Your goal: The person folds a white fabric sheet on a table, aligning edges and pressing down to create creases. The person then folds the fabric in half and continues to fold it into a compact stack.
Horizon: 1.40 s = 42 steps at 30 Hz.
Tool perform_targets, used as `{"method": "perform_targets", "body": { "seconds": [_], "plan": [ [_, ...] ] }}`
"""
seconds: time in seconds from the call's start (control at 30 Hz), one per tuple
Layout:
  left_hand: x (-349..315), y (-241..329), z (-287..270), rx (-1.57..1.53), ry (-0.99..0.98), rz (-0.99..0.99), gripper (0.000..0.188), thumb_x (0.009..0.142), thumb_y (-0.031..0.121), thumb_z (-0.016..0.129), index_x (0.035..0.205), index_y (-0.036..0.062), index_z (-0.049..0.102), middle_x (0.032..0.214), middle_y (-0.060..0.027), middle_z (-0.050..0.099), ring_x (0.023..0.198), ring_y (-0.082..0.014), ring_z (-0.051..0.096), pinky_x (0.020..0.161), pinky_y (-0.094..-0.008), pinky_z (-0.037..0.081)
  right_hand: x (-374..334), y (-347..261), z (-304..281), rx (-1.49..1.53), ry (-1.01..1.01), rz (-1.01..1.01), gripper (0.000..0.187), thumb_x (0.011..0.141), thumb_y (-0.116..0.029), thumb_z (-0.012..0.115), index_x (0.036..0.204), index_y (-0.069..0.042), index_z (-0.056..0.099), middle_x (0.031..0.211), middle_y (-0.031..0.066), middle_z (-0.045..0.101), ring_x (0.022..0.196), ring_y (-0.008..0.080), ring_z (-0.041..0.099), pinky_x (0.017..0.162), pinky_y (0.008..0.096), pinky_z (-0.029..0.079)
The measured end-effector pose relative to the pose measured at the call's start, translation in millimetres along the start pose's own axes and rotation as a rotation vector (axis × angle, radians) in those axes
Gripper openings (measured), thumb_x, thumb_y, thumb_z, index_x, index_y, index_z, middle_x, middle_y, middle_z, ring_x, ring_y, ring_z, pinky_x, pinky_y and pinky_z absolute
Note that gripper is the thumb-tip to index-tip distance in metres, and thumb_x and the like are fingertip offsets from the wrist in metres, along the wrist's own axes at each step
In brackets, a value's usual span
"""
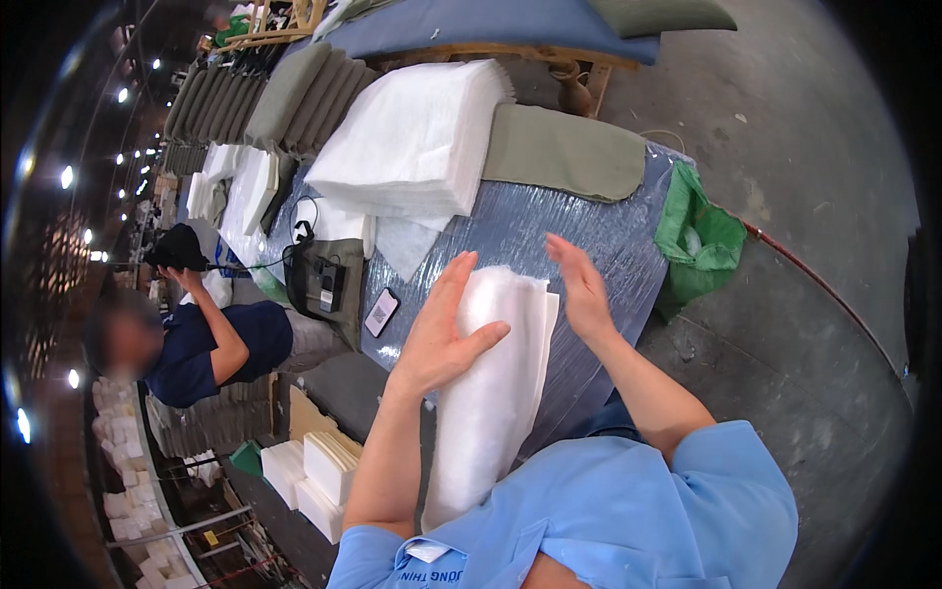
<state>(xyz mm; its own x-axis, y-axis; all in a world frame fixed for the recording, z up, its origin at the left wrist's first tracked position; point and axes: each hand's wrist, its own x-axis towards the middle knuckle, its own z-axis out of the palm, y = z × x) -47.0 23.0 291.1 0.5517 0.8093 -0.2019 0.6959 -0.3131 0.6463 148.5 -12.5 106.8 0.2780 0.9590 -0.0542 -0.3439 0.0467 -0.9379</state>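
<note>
In front of my body a thick white padding piece (481, 398) stands folded or wrapped along a flat cream pad (548, 334), its lower end against my shirt. My left hand (444, 334) lies on the padding's left side, fingers stretched and thumb spread across the white surface. My right hand (581, 293) is raised just right of the pad's upper edge, fingers extended, holding nothing. Beyond both hands a tall stack of white batting sheets (402, 137) sits on the plastic-covered table (599, 231). Beside the stack lies a grey-green cushion cover (564, 152).
A green sack (695, 236) hangs at the table's right edge, near a red hose (819, 265). A phone (382, 312) and a small black device (332, 285) lie left. Grey-green cushions (304, 93) are stacked far left. A co-worker (231, 344) handles a black item.
</note>
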Motion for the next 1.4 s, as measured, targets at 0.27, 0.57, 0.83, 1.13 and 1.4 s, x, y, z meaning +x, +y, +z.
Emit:
{"method": "perform_targets", "body": {
  "seconds": [0.27, 0.57, 0.83, 1.13, 1.4],
  "plan": [
    [4, -18, 3, -0.092, 0.119, 0.023, 0.059, 0.088, 0.012, 0.07, 0.145, 0.0008, 0.057, 0.149, -0.0175, 0.056, 0.141, -0.0306, 0.051, 0.119, -0.0398, 0.037, -20, -8, 91, -0.109, -0.141, -0.178, 0.052, 0.112, -0.034, 0.043, 0.153, -0.004, 0.051, 0.16, 0.0158, 0.048, 0.151, 0.0299, 0.042, 0.126, 0.0447, 0.028],
    [-11, -56, -28, -0.21, 0.118, -0.03, 0.057, 0.086, 0.006, 0.064, 0.142, 0.0014, 0.059, 0.147, -0.0172, 0.057, 0.139, -0.0301, 0.053, 0.118, -0.0396, 0.038, -44, -12, 81, -0.085, -0.036, -0.094, 0.036, 0.108, -0.035, 0.055, 0.11, -0.001, 0.068, 0.112, 0.0162, 0.07, 0.106, 0.0277, 0.066, 0.095, 0.0415, 0.049],
    [-1, -31, -24, 0.087, 0.017, 0.008, 0.06, 0.085, 0.014, 0.065, 0.143, 0.0008, 0.059, 0.148, -0.0198, 0.057, 0.139, -0.0359, 0.054, 0.118, -0.041, 0.04, 5, -43, 102, -0.254, -0.162, 0.178, 0.047, 0.104, -0.038, 0.062, 0.076, 0.0, 0.058, 0.069, 0.0125, 0.06, 0.065, 0.0182, 0.053, 0.062, 0.0376, 0.044],
    [10, -2, -15, 0.527, 0.056, 0.051, 0.053, 0.08, 0.017, 0.064, 0.129, 0.0018, 0.069, 0.137, -0.0164, 0.066, 0.118, -0.0353, 0.065, 0.103, -0.0442, 0.053, -22, -17, 106, 0.148, -0.089, 0.054, 0.038, 0.112, -0.022, 0.055, 0.077, -0.006, 0.052, 0.071, -0.0048, 0.047, 0.069, 0.0036, 0.039, 0.057, 0.0262, 0.033],
    [2, -1, 0, 0.53, 0.129, -0.012, 0.047, 0.083, 0.018, 0.064, 0.129, 0.0081, 0.071, 0.143, -0.0103, 0.064, 0.116, -0.0362, 0.065, 0.095, -0.0465, 0.057, -12, -16, 93, 0.155, -0.169, 0.151, 0.038, 0.116, -0.032, 0.045, 0.086, -0.009, 0.054, 0.08, -0.0062, 0.046, 0.074, 0.0043, 0.039, 0.064, 0.0245, 0.033]
  ]
}}
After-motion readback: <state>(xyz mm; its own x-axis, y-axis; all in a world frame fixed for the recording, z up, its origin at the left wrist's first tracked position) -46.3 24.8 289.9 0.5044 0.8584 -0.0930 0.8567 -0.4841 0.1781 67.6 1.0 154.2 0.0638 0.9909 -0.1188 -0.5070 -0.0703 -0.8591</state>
